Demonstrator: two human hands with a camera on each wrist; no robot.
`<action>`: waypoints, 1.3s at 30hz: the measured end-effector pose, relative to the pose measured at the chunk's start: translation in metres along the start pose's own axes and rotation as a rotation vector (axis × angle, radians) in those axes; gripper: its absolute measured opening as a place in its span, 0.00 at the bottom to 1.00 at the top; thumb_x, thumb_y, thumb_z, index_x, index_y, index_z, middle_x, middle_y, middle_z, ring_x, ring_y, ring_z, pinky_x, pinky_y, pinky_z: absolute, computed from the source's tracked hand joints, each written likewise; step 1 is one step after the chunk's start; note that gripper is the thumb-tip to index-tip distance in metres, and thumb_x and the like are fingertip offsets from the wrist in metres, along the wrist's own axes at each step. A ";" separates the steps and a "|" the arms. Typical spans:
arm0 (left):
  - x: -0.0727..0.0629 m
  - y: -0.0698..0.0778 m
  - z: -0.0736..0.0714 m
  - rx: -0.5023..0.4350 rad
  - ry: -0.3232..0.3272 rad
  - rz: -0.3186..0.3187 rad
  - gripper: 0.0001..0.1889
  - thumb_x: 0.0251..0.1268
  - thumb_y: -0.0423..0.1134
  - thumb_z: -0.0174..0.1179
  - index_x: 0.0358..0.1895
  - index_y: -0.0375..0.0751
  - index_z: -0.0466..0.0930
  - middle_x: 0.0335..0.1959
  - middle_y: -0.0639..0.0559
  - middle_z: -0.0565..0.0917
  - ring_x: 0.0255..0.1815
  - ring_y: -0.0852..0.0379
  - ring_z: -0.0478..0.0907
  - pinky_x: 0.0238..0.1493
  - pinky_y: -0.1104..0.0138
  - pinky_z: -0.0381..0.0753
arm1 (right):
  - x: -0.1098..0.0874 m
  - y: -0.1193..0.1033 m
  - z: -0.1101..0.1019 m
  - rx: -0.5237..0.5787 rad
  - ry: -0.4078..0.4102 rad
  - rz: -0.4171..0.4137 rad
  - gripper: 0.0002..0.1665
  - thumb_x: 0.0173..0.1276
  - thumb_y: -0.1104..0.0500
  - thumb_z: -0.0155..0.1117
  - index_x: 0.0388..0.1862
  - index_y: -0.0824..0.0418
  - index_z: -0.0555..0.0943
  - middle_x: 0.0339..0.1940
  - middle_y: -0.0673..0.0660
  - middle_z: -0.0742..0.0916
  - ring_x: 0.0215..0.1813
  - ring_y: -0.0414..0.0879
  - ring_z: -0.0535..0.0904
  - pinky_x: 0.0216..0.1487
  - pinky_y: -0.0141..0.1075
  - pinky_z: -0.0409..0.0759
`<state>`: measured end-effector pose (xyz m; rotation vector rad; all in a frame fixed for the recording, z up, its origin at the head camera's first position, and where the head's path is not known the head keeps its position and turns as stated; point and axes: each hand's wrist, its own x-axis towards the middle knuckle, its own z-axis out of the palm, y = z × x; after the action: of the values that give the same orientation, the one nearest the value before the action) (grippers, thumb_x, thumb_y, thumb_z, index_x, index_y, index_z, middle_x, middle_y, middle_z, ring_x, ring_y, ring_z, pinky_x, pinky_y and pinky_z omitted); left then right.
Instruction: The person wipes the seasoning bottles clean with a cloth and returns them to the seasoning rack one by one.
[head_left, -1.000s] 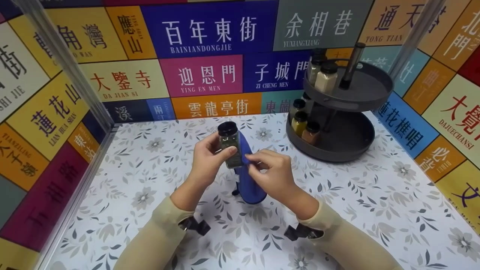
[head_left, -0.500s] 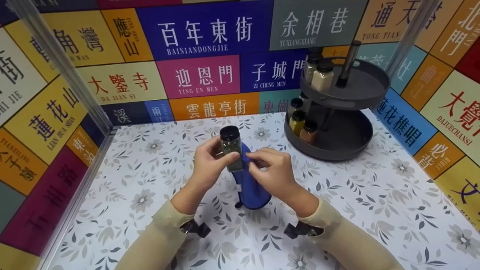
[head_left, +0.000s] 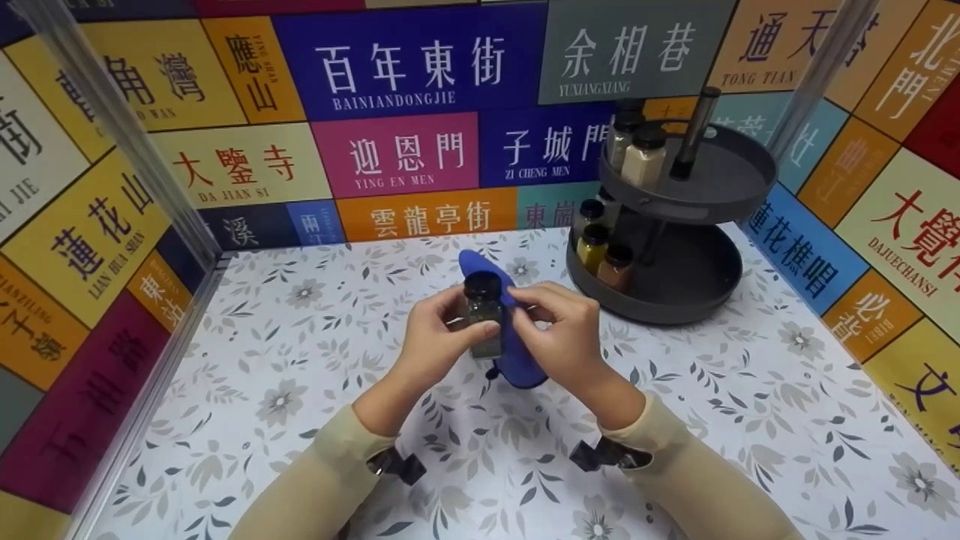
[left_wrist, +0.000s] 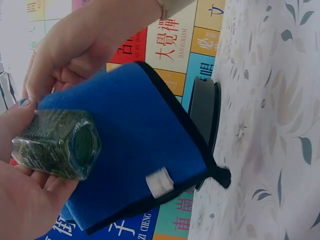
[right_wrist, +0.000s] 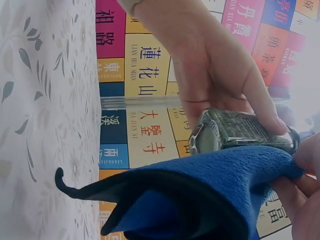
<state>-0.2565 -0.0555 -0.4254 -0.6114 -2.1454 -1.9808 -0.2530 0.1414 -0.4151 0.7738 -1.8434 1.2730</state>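
Observation:
My left hand (head_left: 439, 330) grips a square glass spice jar (left_wrist: 57, 142) with a black lid (head_left: 482, 286); dark green flakes show through its sides. The jar stands nearly upright over the table. Pinched in my right hand (head_left: 562, 326) is a blue cloth (left_wrist: 127, 135) with black edging and a small white tag (left_wrist: 160, 182). It hangs down right beside the jar, and in the right wrist view the cloth (right_wrist: 215, 175) lies along the jar's side (right_wrist: 240, 130). The right fingertips are close to the jar's lid end.
A dark two-tier round rack (head_left: 656, 300) stands at the back right. Its upper tier holds a jar of pale powder (head_left: 643, 161) and others behind; the lower holds a yellow jar (head_left: 592, 247) and a brown one (head_left: 615, 268). Sign-patterned walls surround the floral table (head_left: 300, 450).
Both hands, the jar and the cloth have shifted slightly right. The jar sits lower in the head view, and the cloth's top now shows above and behind it. Both holds stay the same.

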 end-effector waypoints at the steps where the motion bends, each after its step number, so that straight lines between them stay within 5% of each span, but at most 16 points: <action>1: 0.001 0.002 -0.001 0.002 0.017 -0.001 0.22 0.61 0.34 0.78 0.59 0.37 0.87 0.40 0.44 0.89 0.43 0.56 0.87 0.55 0.63 0.89 | -0.001 -0.001 0.001 0.002 -0.011 0.002 0.14 0.61 0.76 0.71 0.42 0.64 0.93 0.34 0.59 0.93 0.34 0.47 0.91 0.37 0.25 0.87; 8: 0.007 0.011 -0.014 -0.058 0.116 -0.008 0.19 0.60 0.31 0.76 0.55 0.33 0.87 0.42 0.43 0.90 0.43 0.54 0.87 0.53 0.64 0.89 | -0.012 -0.002 0.011 0.004 -0.106 -0.014 0.14 0.60 0.75 0.70 0.41 0.64 0.93 0.31 0.57 0.92 0.31 0.45 0.89 0.34 0.27 0.87; 17: 0.010 0.013 -0.018 -0.137 0.169 -0.033 0.21 0.60 0.31 0.74 0.57 0.31 0.86 0.44 0.44 0.90 0.43 0.54 0.86 0.48 0.65 0.87 | -0.014 0.000 0.010 0.031 -0.169 -0.018 0.16 0.56 0.77 0.70 0.39 0.63 0.94 0.29 0.55 0.92 0.27 0.44 0.87 0.30 0.28 0.86; 33: 0.003 0.000 -0.001 -0.027 0.020 -0.048 0.16 0.64 0.35 0.76 0.53 0.37 0.88 0.37 0.48 0.89 0.39 0.55 0.85 0.47 0.66 0.88 | -0.004 0.001 -0.002 -0.094 -0.059 -0.089 0.14 0.59 0.75 0.70 0.40 0.62 0.94 0.29 0.56 0.91 0.27 0.44 0.87 0.30 0.31 0.86; 39: 0.002 -0.001 -0.002 0.003 0.029 -0.052 0.14 0.62 0.37 0.77 0.48 0.37 0.89 0.32 0.51 0.85 0.36 0.57 0.81 0.45 0.67 0.86 | 0.000 -0.002 0.000 -0.119 -0.064 -0.106 0.13 0.60 0.74 0.71 0.41 0.62 0.93 0.29 0.57 0.91 0.29 0.44 0.87 0.31 0.30 0.86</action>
<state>-0.2586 -0.0569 -0.4253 -0.5285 -2.1678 -1.9996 -0.2515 0.1410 -0.4138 0.8437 -1.8842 1.0726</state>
